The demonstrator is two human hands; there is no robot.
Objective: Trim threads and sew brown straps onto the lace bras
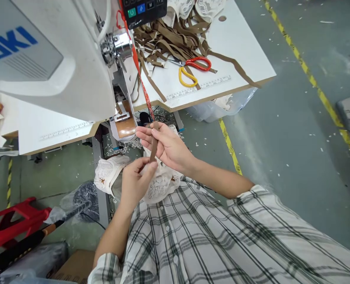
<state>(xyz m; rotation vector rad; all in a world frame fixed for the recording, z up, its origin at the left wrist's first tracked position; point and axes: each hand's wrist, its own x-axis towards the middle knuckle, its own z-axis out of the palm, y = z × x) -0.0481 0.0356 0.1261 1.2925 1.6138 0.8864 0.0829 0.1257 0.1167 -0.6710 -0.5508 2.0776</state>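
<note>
A short brown fabric strap (154, 148) stretches between my two hands, in front of the sewing machine's arm. My left hand (136, 179) pinches its lower end between thumb and fingers. At the upper end, my right hand (173, 146) grips it under the thumb, palm turned up and the other fingers partly extended. Beneath my hands, a white lace bra (160, 187) lies in my lap, and one of its cups (111, 171) hangs out to the left. Just beyond my fingertips is the machine's narrow bed (126, 128) with its presser foot (121, 115).
The white sewing machine (74, 59) fills the upper left. On the white table (236, 39) lie a heap of brown straps (175, 37) and scissors (194, 69) with red and yellow handles. A plastic bin (204, 110) stands below. A red stand (17, 225) is at lower left.
</note>
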